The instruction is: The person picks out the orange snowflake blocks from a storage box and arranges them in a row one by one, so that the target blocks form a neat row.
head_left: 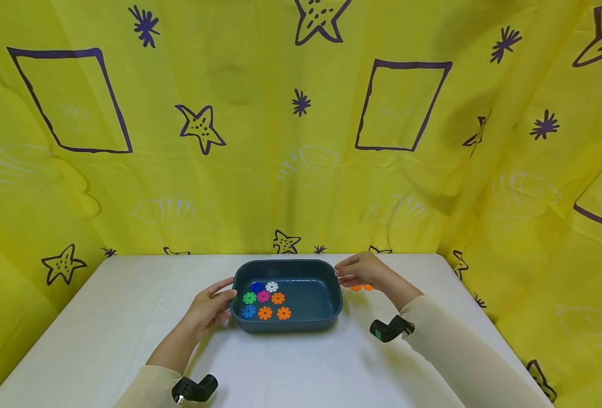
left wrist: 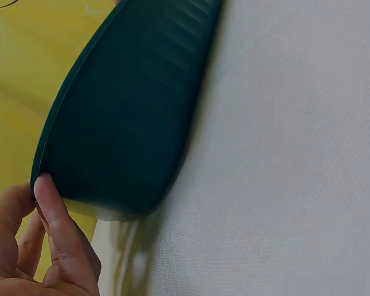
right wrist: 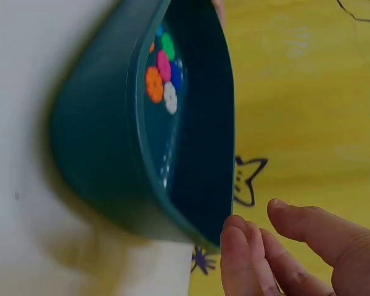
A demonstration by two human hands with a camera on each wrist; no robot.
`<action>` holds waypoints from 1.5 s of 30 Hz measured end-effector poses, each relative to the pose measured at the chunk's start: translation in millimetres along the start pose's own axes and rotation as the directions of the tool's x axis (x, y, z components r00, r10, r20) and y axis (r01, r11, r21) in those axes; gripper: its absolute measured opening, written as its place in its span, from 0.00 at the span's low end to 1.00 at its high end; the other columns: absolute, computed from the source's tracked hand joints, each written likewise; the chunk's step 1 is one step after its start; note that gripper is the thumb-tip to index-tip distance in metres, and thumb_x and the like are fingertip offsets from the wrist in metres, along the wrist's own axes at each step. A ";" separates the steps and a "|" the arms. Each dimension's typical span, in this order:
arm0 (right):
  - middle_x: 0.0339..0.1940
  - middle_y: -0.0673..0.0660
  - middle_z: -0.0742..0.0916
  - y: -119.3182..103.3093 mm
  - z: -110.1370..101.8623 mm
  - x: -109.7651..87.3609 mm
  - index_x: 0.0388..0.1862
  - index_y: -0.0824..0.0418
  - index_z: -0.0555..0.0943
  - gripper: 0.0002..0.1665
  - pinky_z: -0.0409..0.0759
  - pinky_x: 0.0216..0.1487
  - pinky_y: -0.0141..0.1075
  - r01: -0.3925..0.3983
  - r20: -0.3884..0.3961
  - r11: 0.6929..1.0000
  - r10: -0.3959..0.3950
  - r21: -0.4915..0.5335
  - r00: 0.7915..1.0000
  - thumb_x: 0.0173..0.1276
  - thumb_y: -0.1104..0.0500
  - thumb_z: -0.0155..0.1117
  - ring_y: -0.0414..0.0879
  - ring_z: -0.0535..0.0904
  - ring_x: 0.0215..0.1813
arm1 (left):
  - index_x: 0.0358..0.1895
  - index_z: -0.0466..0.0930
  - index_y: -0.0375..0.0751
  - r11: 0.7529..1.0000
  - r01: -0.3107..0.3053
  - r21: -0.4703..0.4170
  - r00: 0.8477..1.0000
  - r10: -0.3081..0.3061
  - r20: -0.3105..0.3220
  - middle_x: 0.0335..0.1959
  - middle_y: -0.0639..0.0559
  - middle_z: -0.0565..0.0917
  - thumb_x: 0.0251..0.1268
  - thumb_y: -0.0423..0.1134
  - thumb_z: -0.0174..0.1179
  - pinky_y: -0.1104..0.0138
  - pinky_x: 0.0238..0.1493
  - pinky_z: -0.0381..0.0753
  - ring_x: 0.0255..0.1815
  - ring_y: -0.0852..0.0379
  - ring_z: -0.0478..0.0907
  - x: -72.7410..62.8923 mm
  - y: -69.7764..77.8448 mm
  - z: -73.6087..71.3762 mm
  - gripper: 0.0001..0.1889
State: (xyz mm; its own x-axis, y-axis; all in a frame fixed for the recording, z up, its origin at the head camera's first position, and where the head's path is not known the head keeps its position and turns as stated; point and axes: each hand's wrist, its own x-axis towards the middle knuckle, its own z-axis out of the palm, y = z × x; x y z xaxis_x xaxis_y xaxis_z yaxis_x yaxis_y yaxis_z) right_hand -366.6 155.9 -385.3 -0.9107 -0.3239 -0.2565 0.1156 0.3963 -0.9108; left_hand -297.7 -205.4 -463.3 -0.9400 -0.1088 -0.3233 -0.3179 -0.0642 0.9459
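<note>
A dark teal plastic tub [head_left: 311,306], roughly rectangular with rounded corners, is in the middle of the head view. Several flat notched discs lie in its left half, among them a pink disc [head_left: 263,296], a white disc [head_left: 272,287] and a green disc [head_left: 249,298]. My left hand [head_left: 206,309] pinches the tub's left rim between thumb and fingers, as the left wrist view shows. At the far right corner, the fingertips of my right hand [head_left: 364,269] touch the outside of the rim. Its thumb stands apart from the tub in the right wrist view.
Orange discs [head_left: 356,288] lie on the white table [head_left: 280,374] below my right hand, partly hidden. A yellow patterned curtain [head_left: 260,187] hangs behind the table and along its sides. Each forearm wears a black wrist camera [head_left: 195,389].
</note>
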 end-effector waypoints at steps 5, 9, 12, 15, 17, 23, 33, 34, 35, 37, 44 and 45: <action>0.38 0.64 0.89 -6.0 19.1 1.7 0.53 0.77 0.80 0.19 0.86 0.45 0.43 0.016 0.015 1.000 -0.016 -0.001 1.000 0.65 0.68 0.66 0.46 0.87 0.35 | 0.69 0.70 0.44 1.000 0.000 0.003 1.000 0.000 0.001 0.51 0.45 0.84 0.69 0.39 0.61 0.71 0.32 0.83 0.34 0.60 0.83 0.3 0.5 0.2 0.26; 0.37 0.63 0.89 -7.5 35.4 5.1 0.50 0.75 0.82 0.18 0.86 0.44 0.43 0.008 0.006 0.999 -0.008 -0.032 1.000 0.63 0.66 0.68 0.45 0.87 0.34 | 0.69 0.71 0.44 1.000 0.005 0.008 1.000 -0.005 -0.002 0.50 0.45 0.84 0.69 0.39 0.61 0.71 0.32 0.83 0.34 0.60 0.82 -0.2 1.3 0.2 0.25; 0.39 0.64 0.89 -7.2 46.3 7.2 0.49 0.74 0.83 0.18 0.85 0.45 0.45 -0.007 0.007 0.999 0.008 -0.042 1.000 0.62 0.65 0.70 0.47 0.87 0.35 | 0.69 0.70 0.44 1.000 0.004 0.009 1.000 -0.004 -0.001 0.51 0.44 0.84 0.69 0.39 0.61 0.70 0.33 0.83 0.35 0.60 0.82 -0.2 1.6 0.5 0.26; 0.41 0.65 0.89 -6.7 54.5 8.1 0.49 0.72 0.84 0.18 0.85 0.47 0.46 -0.022 0.015 0.999 0.023 -0.046 1.000 0.62 0.64 0.71 0.48 0.87 0.36 | 0.69 0.70 0.44 1.000 0.002 0.012 1.000 -0.002 0.001 0.53 0.44 0.83 0.70 0.39 0.60 0.71 0.33 0.83 0.35 0.60 0.82 0.1 1.7 0.8 0.26; 0.40 0.64 0.89 -6.7 59.5 8.5 0.50 0.71 0.84 0.18 0.85 0.46 0.46 -0.032 0.016 0.998 0.033 -0.061 0.999 0.61 0.63 0.72 0.48 0.87 0.36 | 0.69 0.70 0.45 1.000 0.003 0.017 1.000 -0.003 0.003 0.54 0.43 0.83 0.70 0.40 0.60 0.71 0.33 0.83 0.36 0.59 0.82 0.1 1.7 0.8 0.26; 0.37 0.58 0.89 -3.1 76.9 11.1 0.49 0.69 0.84 0.19 0.87 0.41 0.42 -0.045 0.018 0.994 0.047 -0.103 0.999 0.60 0.64 0.73 0.48 0.87 0.36 | 0.69 0.70 0.45 1.000 0.008 0.019 1.000 -0.008 -0.004 0.55 0.42 0.82 0.70 0.40 0.60 0.71 0.33 0.83 0.36 0.60 0.82 0.6 1.5 1.3 0.26; 0.37 0.58 0.89 1.9 98.9 10.5 0.47 0.69 0.85 0.18 0.87 0.39 0.41 -0.025 0.019 0.986 0.028 -0.164 0.999 0.57 0.66 0.75 0.51 0.88 0.34 | 0.69 0.70 0.45 1.000 0.015 0.015 1.000 -0.015 -0.002 0.53 0.44 0.83 0.70 0.40 0.60 0.71 0.33 0.83 0.35 0.60 0.82 -0.9 0.9 0.9 0.26; 0.37 0.58 0.89 2.4 100.3 10.3 0.47 0.69 0.85 0.18 0.87 0.39 0.41 -0.021 0.020 0.985 0.025 -0.174 0.999 0.56 0.66 0.75 0.51 0.88 0.34 | 0.69 0.70 0.45 1.000 0.015 0.014 1.000 -0.015 -0.002 0.53 0.44 0.83 0.70 0.40 0.60 0.71 0.33 0.83 0.35 0.60 0.82 -0.9 0.8 0.9 0.26; 0.37 0.58 0.89 2.7 101.6 10.1 0.47 0.69 0.85 0.18 0.87 0.38 0.41 -0.016 0.021 0.984 0.020 -0.180 1.000 0.56 0.66 0.75 0.51 0.88 0.34 | 0.69 0.70 0.45 1.000 0.015 0.014 1.000 -0.015 -0.001 0.53 0.44 0.83 0.70 0.40 0.60 0.71 0.33 0.83 0.35 0.60 0.82 -0.8 0.7 0.9 0.26; 0.36 0.58 0.89 3.3 103.9 10.0 0.47 0.69 0.85 0.19 0.87 0.38 0.41 -0.012 0.021 0.981 0.016 -0.193 1.000 0.56 0.66 0.75 0.51 0.88 0.33 | 0.69 0.70 0.45 1.000 0.015 0.011 1.000 -0.015 0.000 0.52 0.44 0.83 0.70 0.40 0.60 0.71 0.33 0.83 0.35 0.60 0.82 -0.6 0.5 0.9 0.26; 0.34 0.58 0.88 5.6 110.6 11.7 0.45 0.68 0.86 0.18 0.86 0.35 0.39 -0.005 0.006 0.976 0.007 -0.219 1.000 0.55 0.66 0.76 0.50 0.88 0.32 | 0.69 0.70 0.45 1.000 0.012 0.010 1.000 -0.012 -0.001 0.50 0.45 0.83 0.69 0.40 0.61 0.71 0.33 0.83 0.35 0.60 0.82 -0.2 -0.3 0.7 0.26; 0.34 0.58 0.88 5.7 111.7 11.9 0.45 0.68 0.86 0.17 0.86 0.35 0.39 -0.004 0.008 0.975 0.005 -0.221 1.000 0.55 0.66 0.76 0.50 0.88 0.32 | 0.69 0.70 0.45 1.000 0.012 0.012 1.000 -0.012 -0.002 0.50 0.45 0.83 0.69 0.40 0.61 0.71 0.33 0.83 0.34 0.60 0.82 -0.2 -0.5 0.5 0.26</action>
State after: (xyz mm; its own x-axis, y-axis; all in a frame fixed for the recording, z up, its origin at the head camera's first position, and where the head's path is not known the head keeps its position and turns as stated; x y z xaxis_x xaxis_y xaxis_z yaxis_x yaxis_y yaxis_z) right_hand -332.5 58.3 -429.6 -0.9070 -0.3282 -0.2640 0.0284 0.5776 -0.8158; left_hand -297.5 -204.8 -463.8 -0.9359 -0.1098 -0.3349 -0.3308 -0.0536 0.9422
